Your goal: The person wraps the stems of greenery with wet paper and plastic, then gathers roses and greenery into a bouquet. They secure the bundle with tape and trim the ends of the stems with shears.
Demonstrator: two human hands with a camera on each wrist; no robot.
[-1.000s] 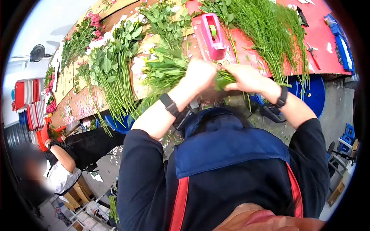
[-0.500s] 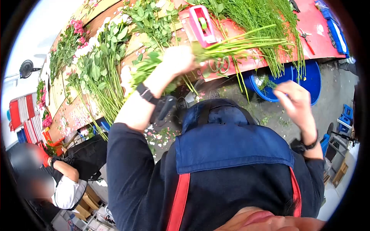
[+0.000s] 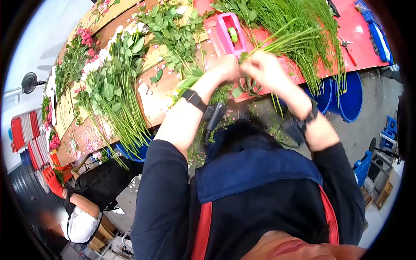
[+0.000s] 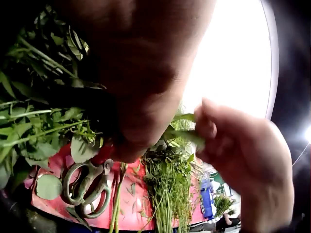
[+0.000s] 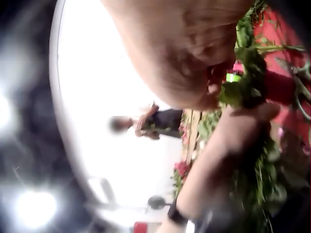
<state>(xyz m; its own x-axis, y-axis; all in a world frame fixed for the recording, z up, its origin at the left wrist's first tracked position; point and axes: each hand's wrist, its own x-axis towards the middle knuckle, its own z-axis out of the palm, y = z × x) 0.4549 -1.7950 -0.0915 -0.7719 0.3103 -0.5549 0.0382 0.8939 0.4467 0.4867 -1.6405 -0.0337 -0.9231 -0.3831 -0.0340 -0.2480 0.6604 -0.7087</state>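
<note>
My left hand (image 3: 227,68) grips a bunch of leafy green stems over the table's front edge, fingers wrapped round it in the right wrist view. Bare stem ends (image 3: 290,41) point away to the right, while leaves (image 4: 43,131) spread out on the other side of the fist. Close beside it, my right hand (image 3: 266,69) pinches green leaves (image 4: 187,137) at the bunch, thumb and fingertips together in the left wrist view. Scissors (image 4: 87,189) with grey-green handles lie on the red table cover below the hands. Part of the bunch is hidden behind my left hand.
A pink tape dispenser (image 3: 230,35) stands just beyond my hands. Leafy white flowers (image 3: 115,73) lie left, feathery greenery (image 3: 299,26) right. Red-handled pruning shears (image 3: 348,51) are farther right. Blue buckets (image 3: 350,97) stand below the edge. Another person (image 3: 82,216) is at lower left.
Half a second ago my right hand was away from the bunch, out over the blue buckets; now it is back beside my left hand. My left hand has shifted right with the stems.
</note>
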